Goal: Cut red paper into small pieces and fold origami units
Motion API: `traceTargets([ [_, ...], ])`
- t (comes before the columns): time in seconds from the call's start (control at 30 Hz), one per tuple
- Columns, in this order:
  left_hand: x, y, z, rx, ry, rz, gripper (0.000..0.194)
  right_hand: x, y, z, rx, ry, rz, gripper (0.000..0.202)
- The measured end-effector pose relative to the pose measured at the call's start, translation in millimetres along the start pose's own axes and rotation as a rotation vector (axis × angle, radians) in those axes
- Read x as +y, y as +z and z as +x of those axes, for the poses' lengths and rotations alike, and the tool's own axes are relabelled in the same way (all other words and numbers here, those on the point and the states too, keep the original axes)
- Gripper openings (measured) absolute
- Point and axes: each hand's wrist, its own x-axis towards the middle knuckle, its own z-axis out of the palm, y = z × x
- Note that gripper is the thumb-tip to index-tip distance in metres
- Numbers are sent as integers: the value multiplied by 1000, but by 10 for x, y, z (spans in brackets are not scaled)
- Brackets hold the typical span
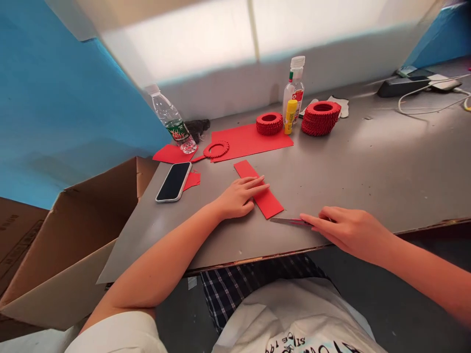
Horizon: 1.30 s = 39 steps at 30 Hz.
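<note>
My left hand (pixel 241 197) lies on a strip of red paper (pixel 270 202), fingers stretched out and pressing it flat against the grey table. The strip runs slantwise, its near end toward my right hand. Closed in my right hand (pixel 353 231) is a pair of scissors (pixel 289 221); the slim metal blades point left, just below the strip's near corner. My fingers hide most of the scissors' handles. Beyond the strip are a larger red paper sheet (pixel 243 139) and a thin red pleated ring (pixel 216 149), which overlaps the sheet's left edge.
A phone (pixel 174 182) lies left, near a water bottle (pixel 176 126). At the back stand a yellow glue stick (pixel 290 117), a clear bottle (pixel 297 73) and red pleated ring stacks (pixel 270 128). Cables (pixel 415 113) lie far right. An open cardboard box (pixel 73 235) is beside the table's left edge.
</note>
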Motion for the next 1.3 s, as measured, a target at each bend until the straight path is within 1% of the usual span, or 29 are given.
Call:
traceTargets([
  [0.1,10,1,1,-14,-4,24,64,19,-4,15,32,-12,-60,36],
  [0.17,16,-9,6,-17,20,26,64,15,-12,42,68,8,-79,34],
  [0.27,26,-51,25,-11,73,25,64,15,-25,82,143,76,-68,33],
  [0.37,32,-95,63,-10,109,41,57,29,-43,107,209,148,-33,33],
  [0.47,24,-101,113,-17,135,66,49,30,-69,117,255,259,127,26],
  [0.57,12,-90,164,-5,137,58,41,16,-98,135,266,451,374,15],
  [0.6,15,-98,184,11,130,27,38,12,-107,149,265,508,451,14],
  [0.67,46,-154,231,69,115,-89,36,10,-130,198,273,571,594,16],
  [0.73,118,-269,287,130,120,-248,34,12,-167,283,288,579,722,29],
  [0.8,222,-424,340,126,154,-389,31,11,-228,400,311,555,823,42],
  [0.83,276,-505,361,104,171,-434,30,8,-268,464,337,533,860,42],
  [0.93,402,-705,379,-18,190,-596,31,-10,-408,650,497,440,916,15],
  [1.0,439,-771,361,-84,199,-731,35,-28,-498,746,553,427,960,9],
  [1.03,447,-782,347,-84,215,-779,42,-40,-536,781,566,434,985,9],
  [1.1,460,-771,320,-31,256,-818,60,-65,-599,827,571,437,1021,11],
  [1.13,468,-758,308,4,267,-817,63,-76,-625,836,570,432,1018,11],
  [1.23,495,-736,277,117,248,-798,54,-76,-706,794,570,402,903,12],
  [1.3,499,-763,251,202,220,-745,51,-37,-774,707,594,370,790,17],
])
